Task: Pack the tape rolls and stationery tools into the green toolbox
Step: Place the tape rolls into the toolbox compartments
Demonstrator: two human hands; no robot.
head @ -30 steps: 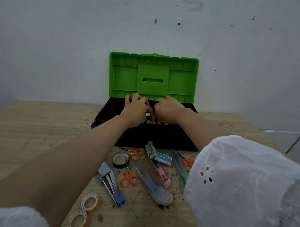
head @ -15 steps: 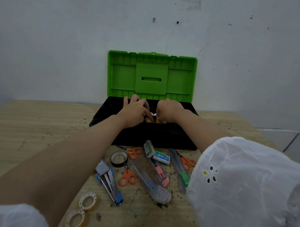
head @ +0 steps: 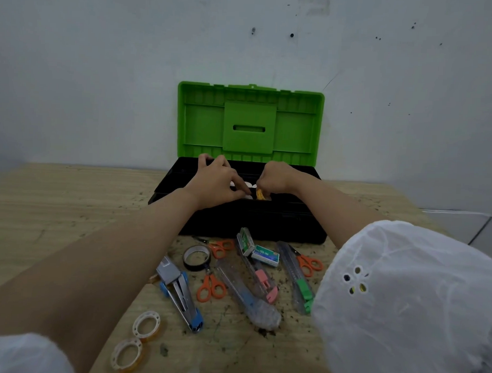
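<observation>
— So, where is the small yellow thing [head: 261, 194]?
— Inside the green toolbox [head: 250, 122], by its front wall. The right hand [head: 275, 179] pinches it from above.
— And the left hand [head: 215, 182]?
— Just beside it. Holding something or not, I can't tell.

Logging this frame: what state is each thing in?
Green toolbox, lid open and upright.
Left hand, inside the toolbox, grip unclear.
Right hand, pinches a yellow item.
Black tape roll, flat on the table.
Two clear tape rolls, flat, unpacked.
Orange scissors, three pairs, closed, unpacked.
</observation>
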